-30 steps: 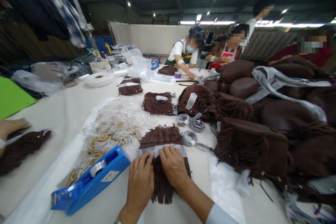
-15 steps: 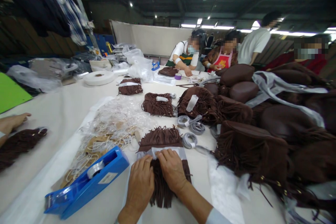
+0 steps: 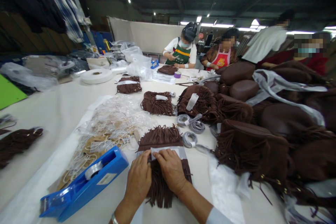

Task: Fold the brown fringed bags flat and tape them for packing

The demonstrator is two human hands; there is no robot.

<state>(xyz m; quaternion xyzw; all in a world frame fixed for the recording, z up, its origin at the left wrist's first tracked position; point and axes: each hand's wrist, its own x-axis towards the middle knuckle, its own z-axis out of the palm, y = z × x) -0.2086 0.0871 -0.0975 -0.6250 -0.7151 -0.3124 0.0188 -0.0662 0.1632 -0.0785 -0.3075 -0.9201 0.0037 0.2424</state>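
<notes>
A dark brown fringed bag point(image 3: 160, 138) lies flat before me on the white table, with a translucent pale plastic strip point(image 3: 181, 153) across its middle. The fingers of my left hand point(image 3: 139, 175) are closed on the strip's left part, tips at its upper edge. Close beside it, my right hand point(image 3: 172, 169) has its fingers bent together and pressed onto the same strip. What lies under the fingertips is hidden. Long fringes point(image 3: 161, 192) hang out below, between my wrists. Left of my hands stands a blue tape dispenser point(image 3: 86, 185) with a roll of clear tape.
Coiled wrapped straps point(image 3: 189, 139) lie at the bag's upper right. Brown bags point(image 3: 252, 143) are heaped on the right. Tags with strings point(image 3: 99, 143) and clear plastic point(image 3: 118, 112) cover the left middle. Further back are wrapped fringed bags point(image 3: 157, 103), a white roll point(image 3: 96, 76) and several co-workers.
My left hand has shifted slightly left and up along the strip; my right hand has barely moved. A co-worker's hand at the far left is gone, and a co-worker opposite sits more upright.
</notes>
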